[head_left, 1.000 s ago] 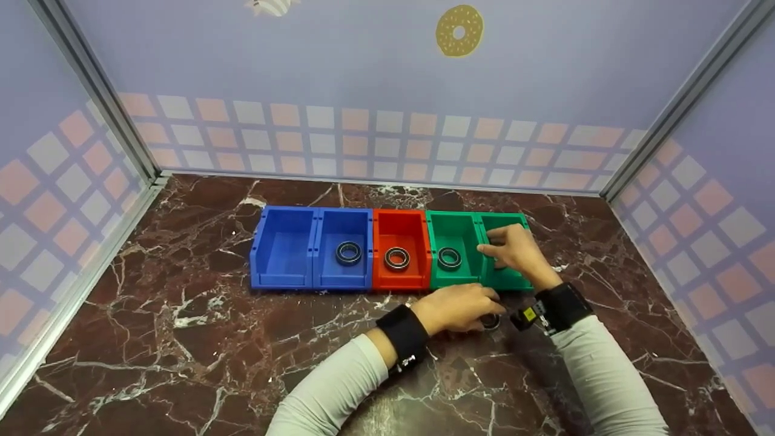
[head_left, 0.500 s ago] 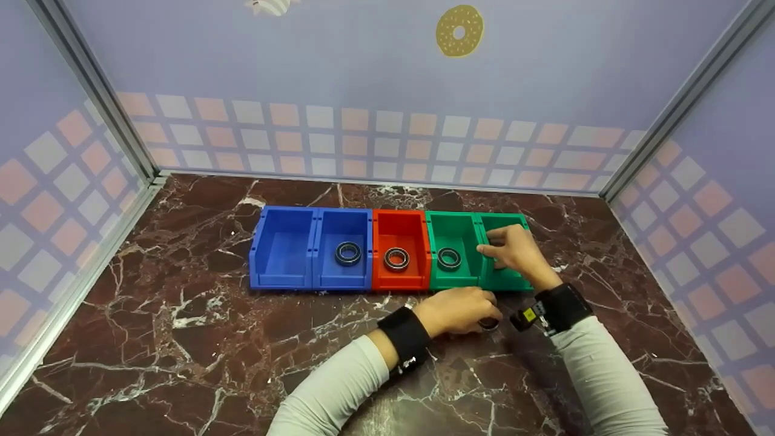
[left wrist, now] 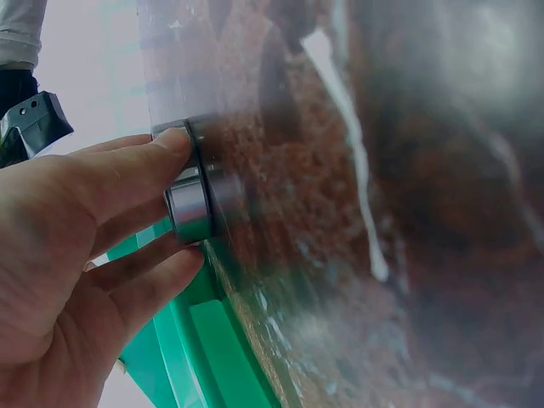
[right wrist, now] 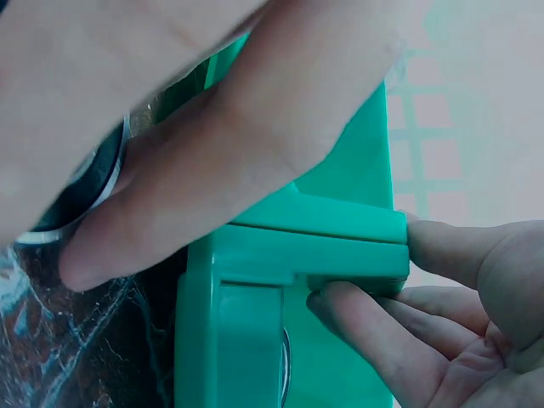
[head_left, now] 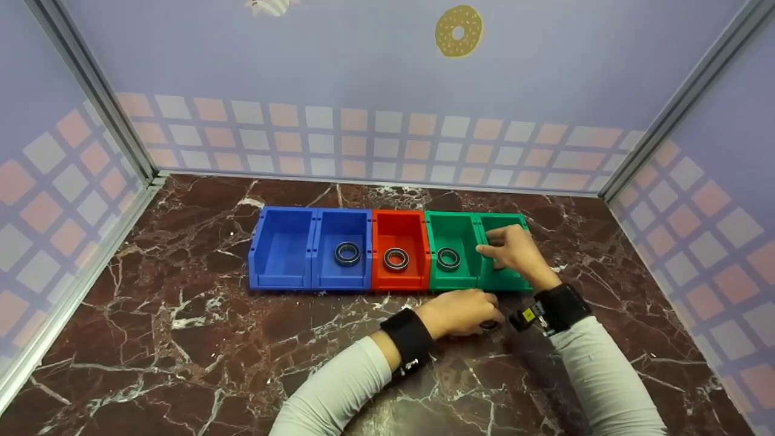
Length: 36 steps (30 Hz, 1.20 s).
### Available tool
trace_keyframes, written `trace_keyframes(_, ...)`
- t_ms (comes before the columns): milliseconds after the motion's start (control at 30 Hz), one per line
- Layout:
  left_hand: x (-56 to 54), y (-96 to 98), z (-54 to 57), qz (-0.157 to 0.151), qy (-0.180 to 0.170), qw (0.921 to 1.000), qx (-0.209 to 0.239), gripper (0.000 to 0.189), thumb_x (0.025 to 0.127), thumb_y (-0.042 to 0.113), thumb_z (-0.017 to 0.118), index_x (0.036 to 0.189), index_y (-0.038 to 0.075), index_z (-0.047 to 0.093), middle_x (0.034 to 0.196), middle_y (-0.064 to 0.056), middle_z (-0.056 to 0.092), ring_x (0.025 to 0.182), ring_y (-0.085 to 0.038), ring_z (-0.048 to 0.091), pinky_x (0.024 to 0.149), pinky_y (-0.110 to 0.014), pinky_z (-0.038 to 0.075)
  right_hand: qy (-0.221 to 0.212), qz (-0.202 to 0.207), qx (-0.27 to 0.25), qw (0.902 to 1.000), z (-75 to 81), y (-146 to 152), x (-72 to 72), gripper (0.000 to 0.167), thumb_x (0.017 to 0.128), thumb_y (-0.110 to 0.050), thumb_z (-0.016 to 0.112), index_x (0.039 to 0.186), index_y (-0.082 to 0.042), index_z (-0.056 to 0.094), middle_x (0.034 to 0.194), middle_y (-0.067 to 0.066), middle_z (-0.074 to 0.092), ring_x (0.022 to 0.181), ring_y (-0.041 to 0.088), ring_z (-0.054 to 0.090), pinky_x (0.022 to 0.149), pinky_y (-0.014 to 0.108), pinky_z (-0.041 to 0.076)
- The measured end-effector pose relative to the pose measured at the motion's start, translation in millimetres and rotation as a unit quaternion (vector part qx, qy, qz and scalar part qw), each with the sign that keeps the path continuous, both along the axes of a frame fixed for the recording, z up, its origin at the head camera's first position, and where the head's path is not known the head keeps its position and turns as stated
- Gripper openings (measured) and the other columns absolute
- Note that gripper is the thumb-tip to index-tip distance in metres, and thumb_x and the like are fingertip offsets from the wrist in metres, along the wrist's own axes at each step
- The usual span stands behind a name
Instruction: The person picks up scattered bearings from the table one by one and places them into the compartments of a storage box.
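Observation:
In the head view my left hand (head_left: 463,312) is low over the table in front of the green bins. It pinches a ball bearing (left wrist: 190,204) between thumb and fingers; in the left wrist view the bearing's side is close to the tabletop, whether touching I cannot tell. My right hand (head_left: 514,251) reaches over the right green bin (head_left: 511,278). Its thumb and fingers pinch the walls between the two green bins, as the right wrist view shows. Other bearings lie flat: one in the left green bin (head_left: 448,259), one in the red bin (head_left: 396,259), one in the right-hand blue bin (head_left: 347,254).
A far-left blue bin (head_left: 283,248) ends the joined row, which stands on a dark red marbled tabletop (head_left: 200,351). Panels enclose the table at the back (head_left: 375,72) and both sides. My hand covers part of the right green bin's inside.
The left hand has shifted very slightly, and its fingers now cover more of the bearing than a second ago. My right hand and the bins stay where they were.

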<state>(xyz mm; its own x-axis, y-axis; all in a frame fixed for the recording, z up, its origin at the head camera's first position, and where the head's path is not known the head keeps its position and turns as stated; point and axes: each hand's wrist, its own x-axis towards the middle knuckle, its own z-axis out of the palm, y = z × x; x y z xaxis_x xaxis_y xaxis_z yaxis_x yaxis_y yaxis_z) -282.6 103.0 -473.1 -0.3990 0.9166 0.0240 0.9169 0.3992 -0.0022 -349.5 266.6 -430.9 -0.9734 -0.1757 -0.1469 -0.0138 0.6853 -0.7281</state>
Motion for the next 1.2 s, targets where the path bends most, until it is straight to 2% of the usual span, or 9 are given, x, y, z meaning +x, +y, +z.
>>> trace_keyframes(200, 0.0, 0.6, 0.2, -0.004, 0.008, 1.0, -0.004, 0.025, 0.087, 0.017, 0.073, 0.11, 0.026, 0.073, 0.105, 0.004, 0.067, 0.095, -0.013, 0.065, 0.087, -0.024, 0.053, -0.003, -0.001, 0.002, 1.0, 0.5, 0.0, -0.4, 0.058, 0.095, -0.021, 0.066, 0.144, 0.004, 0.046, 0.141, 0.031, 0.051, 0.113, 0.04, 0.065, 0.082, 0.039, 0.061)
trace_keyframes(367, 0.7, -0.2, 1.4, 0.005, 0.003, 0.9999, -0.011, 0.027, 0.086, 0.017, 0.074, 0.111, 0.026, 0.073, 0.106, 0.003, 0.067, 0.096, -0.013, 0.065, 0.086, -0.023, 0.053, 0.005, 0.002, 0.006, 1.0, 0.0, -0.1, 0.8, 0.057, 0.095, -0.02, 0.066, 0.143, 0.005, 0.046, 0.141, 0.031, 0.051, 0.111, 0.04, 0.066, 0.08, 0.037, 0.062)
trace_keyframes(667, 2.5, -8.0, 12.1, 0.004, 0.012, 0.9998, -0.013, 0.022, 0.089, 0.02, 0.073, 0.11, 0.025, 0.074, 0.103, 0.003, 0.068, 0.097, -0.014, 0.064, 0.092, -0.025, 0.051, 0.01, 0.005, 0.004, 0.9999, 0.6, -0.8, 1.2, 0.054, 0.096, -0.019, 0.065, 0.143, 0.002, 0.048, 0.141, 0.03, 0.052, 0.113, 0.04, 0.065, 0.081, 0.037, 0.061)
trace_keyframes(933, 4.3, -23.2, 22.3, -0.002, 0.002, 1.0, -0.004, 0.026, 0.089, 0.015, 0.072, 0.114, 0.023, 0.073, 0.106, 0.003, 0.069, 0.1, -0.014, 0.063, 0.092, -0.025, 0.05, 0.007, -0.003, 0.011, 0.9999, 0.7, -1.2, 0.8, 0.056, 0.096, -0.019, 0.066, 0.143, 0.004, 0.047, 0.14, 0.031, 0.052, 0.112, 0.041, 0.065, 0.081, 0.038, 0.061)
trace_keyframes(1200, 10.4, -46.9, 33.1, 0.013, 0.002, 0.9999, 0.01, 0.025, 0.09, 0.009, 0.069, 0.111, 0.022, 0.072, 0.102, 0.002, 0.067, 0.098, -0.015, 0.061, 0.088, -0.025, 0.049, 0.008, -0.003, 0.016, 0.9998, 1.1, -2.7, 0.6, 0.056, 0.096, -0.019, 0.065, 0.143, 0.005, 0.046, 0.141, 0.032, 0.051, 0.111, 0.042, 0.066, 0.08, 0.037, 0.062)
